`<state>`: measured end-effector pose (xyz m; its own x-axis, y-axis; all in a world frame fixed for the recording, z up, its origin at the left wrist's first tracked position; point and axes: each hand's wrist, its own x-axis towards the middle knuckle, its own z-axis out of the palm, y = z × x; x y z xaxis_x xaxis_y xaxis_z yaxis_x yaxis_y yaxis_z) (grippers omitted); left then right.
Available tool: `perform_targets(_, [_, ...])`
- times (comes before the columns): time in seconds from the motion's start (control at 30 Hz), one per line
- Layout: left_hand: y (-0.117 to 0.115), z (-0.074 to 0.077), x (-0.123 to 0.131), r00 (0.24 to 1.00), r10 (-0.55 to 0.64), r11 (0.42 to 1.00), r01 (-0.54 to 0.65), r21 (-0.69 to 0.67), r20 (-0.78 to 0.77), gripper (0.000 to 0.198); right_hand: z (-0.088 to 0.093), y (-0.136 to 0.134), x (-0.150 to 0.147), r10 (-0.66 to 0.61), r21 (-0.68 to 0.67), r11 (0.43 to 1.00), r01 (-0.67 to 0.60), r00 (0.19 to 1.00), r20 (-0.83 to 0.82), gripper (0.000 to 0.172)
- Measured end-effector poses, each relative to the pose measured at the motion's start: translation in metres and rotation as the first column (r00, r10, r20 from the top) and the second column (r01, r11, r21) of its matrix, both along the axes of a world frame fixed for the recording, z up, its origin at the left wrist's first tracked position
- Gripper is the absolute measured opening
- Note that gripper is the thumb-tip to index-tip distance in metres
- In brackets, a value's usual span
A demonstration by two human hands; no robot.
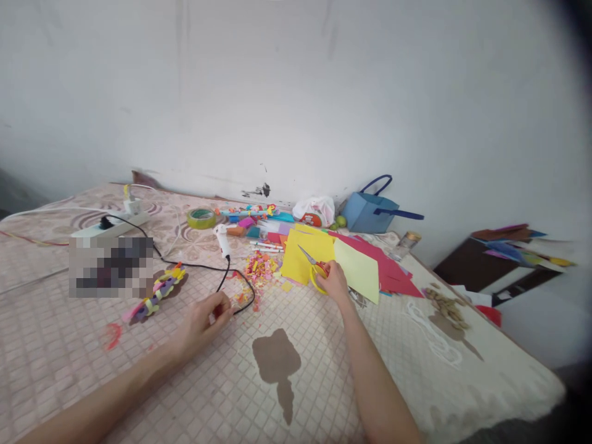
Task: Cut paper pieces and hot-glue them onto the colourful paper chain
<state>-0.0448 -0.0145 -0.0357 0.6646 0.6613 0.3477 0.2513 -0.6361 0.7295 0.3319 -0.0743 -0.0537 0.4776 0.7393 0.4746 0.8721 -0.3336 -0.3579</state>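
yellow-handled metal scissors (312, 263) over yellow paper sheet (295, 264), right hand (333, 280) fingers clamped on handle; left hand (213, 313) left of sheet, fingers curled, grip untellable; scissors-positioning apparently underway, next needing steady hold.

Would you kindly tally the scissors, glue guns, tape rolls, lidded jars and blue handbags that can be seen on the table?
Scissors, in the right hand: 1 pair
White glue gun: 1
Tape roll: 1
Lidded jar: 1
Blue handbag: 1
Total: 5
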Motion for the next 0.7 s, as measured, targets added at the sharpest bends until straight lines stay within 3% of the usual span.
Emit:
perform_targets(0.13, [0.0,0.003,0.002,1.0,0.01,0.999,-0.011,0.049,0.02,0.031,0.006,-0.017,0.031,-0.148,0.003,0.989,0.148,0.989,0.007,0.025])
perform_targets(0.33, [0.0,0.002,0.002,0.999,-0.033,0.999,0.033,0.042,0.001,0.029,0.008,-0.05,0.074,-0.388,-0.017,0.922,0.388,0.921,-0.015,0.028])
perform_targets(0.57, [-0.002,-0.004,0.002,0.99,-0.142,0.985,0.141,0.095,0.005,0.022,-0.006,-0.052,0.079,-0.454,-0.115,0.886,0.448,0.891,-0.025,0.03])
perform_targets(0.7, [-0.008,-0.002,0.002,0.984,-0.176,0.962,0.173,0.211,-0.005,0.026,0.005,-0.053,0.073,-0.445,-0.123,0.888,0.444,0.895,0.019,0.031])
